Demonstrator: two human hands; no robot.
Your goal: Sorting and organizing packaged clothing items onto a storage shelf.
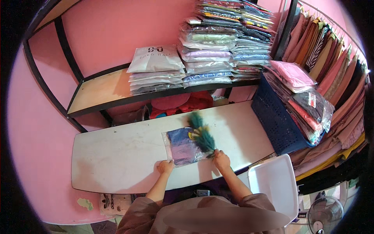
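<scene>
A folded blue garment in a clear plastic bag (pixel 182 147) lies flat on the white table. My left hand (pixel 166 167) grips the bag's lower left corner, its fingers closed at the plastic edge. In my right hand (pixel 221 160) is the handle end of a green feather duster (pixel 204 137) with a pale yellowish band. The duster slants up and to the left across the right part of the bag, hiding some of its print. Motion blurs the feathers, so I cannot tell whether they touch the plastic.
The white table (pixel 117 158) spans the front. Behind it, a black-framed shelf (pixel 99 87) bears stacks of bagged garments (pixel 210 55). At right stand a full blue plastic basket (pixel 263 114), a white plastic tray (pixel 273 181), hanging clothes (pixel 324 55) and a fan (pixel 325 215).
</scene>
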